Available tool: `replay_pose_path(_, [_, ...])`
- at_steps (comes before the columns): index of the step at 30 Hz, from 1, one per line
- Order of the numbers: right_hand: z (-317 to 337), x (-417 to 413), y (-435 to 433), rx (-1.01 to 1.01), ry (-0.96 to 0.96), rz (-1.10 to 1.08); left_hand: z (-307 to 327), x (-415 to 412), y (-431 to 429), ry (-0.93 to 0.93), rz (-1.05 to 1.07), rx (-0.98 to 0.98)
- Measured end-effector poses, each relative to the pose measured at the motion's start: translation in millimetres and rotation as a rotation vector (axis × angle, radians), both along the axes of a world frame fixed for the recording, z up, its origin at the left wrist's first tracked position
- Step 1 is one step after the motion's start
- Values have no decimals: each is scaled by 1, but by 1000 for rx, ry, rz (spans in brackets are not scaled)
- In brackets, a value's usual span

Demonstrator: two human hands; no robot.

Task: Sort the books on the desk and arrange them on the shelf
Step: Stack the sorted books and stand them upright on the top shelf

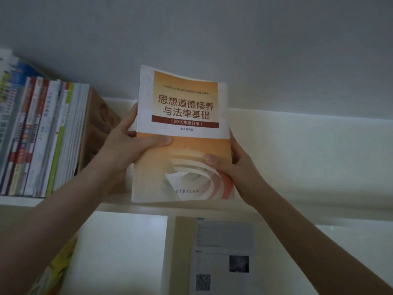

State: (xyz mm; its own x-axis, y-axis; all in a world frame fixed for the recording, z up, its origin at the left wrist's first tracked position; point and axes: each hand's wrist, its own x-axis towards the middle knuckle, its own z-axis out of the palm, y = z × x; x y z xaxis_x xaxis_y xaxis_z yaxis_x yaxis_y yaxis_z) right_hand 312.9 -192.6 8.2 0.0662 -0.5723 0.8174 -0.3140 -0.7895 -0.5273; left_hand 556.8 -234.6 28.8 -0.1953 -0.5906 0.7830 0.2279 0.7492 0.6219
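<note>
An orange and white paperback book point(182, 103) with dark red Chinese title text is held up in front of the white shelf point(297, 205), cover facing me. My left hand point(125, 145) grips its left edge, thumb across the cover. My right hand point(234, 169) grips the lower right edge, thumb on the cover. The book's bottom edge is level with the shelf's front board. A row of upright books point(42, 135) stands on the shelf at the left, with a brown cardboard box point(97, 128) leaning against its right end.
To the right of the box the shelf runs along the pale wall. Below the shelf are white compartments point(121, 252) and a printed notice sheet point(223, 252) with a small photo and a code square. A yellow-green book point(57, 269) shows at the lower left.
</note>
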Motion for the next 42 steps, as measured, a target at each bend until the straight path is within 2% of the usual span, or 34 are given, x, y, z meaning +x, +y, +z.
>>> replay_pose_path(8, [-10,2,-23,23,18,22,-8,3,-24,3,-5,49])
replay_pose_path(13, [-12,5,-38,58,96,78,-15,9,-36,-7,-40,56])
replay_pose_path(22, [3,2,-73,285,137,192,-21,6,-57,66,76,-48])
replay_pose_path(27, [17,5,-91,358,251,195,-23,4,-69,86,230,-54])
replay_pose_path(37, [25,39,-149,402,311,306,-31,6,-77,193,596,-167])
replay_pose_path(42, [29,55,-169,354,351,219,-31,4,-83,203,820,-184])
